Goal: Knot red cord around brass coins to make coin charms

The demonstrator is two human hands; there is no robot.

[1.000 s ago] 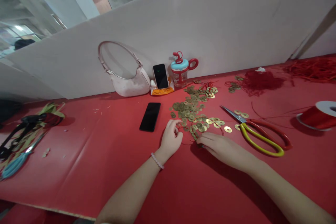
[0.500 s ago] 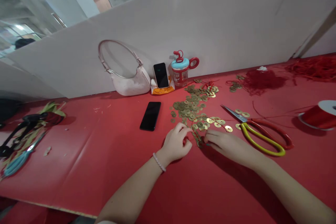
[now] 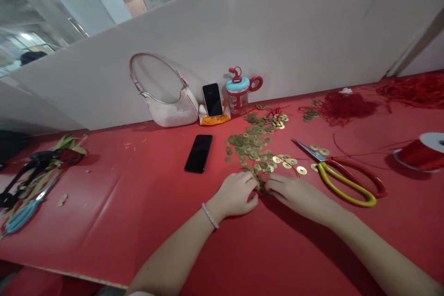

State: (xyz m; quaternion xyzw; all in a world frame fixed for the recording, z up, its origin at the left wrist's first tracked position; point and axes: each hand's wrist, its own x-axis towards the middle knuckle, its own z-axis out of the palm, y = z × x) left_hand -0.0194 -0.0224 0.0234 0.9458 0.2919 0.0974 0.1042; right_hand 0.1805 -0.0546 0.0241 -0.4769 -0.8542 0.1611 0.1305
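Observation:
My left hand (image 3: 239,195), with a beaded bracelet (image 3: 210,215) on its wrist, is closed, its fingertips pinched at a small group of brass-coloured coins (image 3: 262,189) with red cord among them. From the other side my right hand (image 3: 293,194) is closed on the same coins. Fingers cover much of the coins and cord, so how the cord runs through them is hidden. Just beyond both hands spreads a loose pile of coins with holes (image 3: 251,143).
Right of my right hand lie scissors (image 3: 333,171) with red and yellow handles. Farther right are a red cord spool (image 3: 421,152) and tangled red thread (image 3: 350,107). A black phone (image 3: 199,153) lies left; a handbag (image 3: 173,108), propped phone (image 3: 212,99) and cup (image 3: 238,95) stand behind.
My left hand has shifted slightly right and closed in, its fingertips now at the coins. My right hand has moved a little left, narrowing the gap between the hands.

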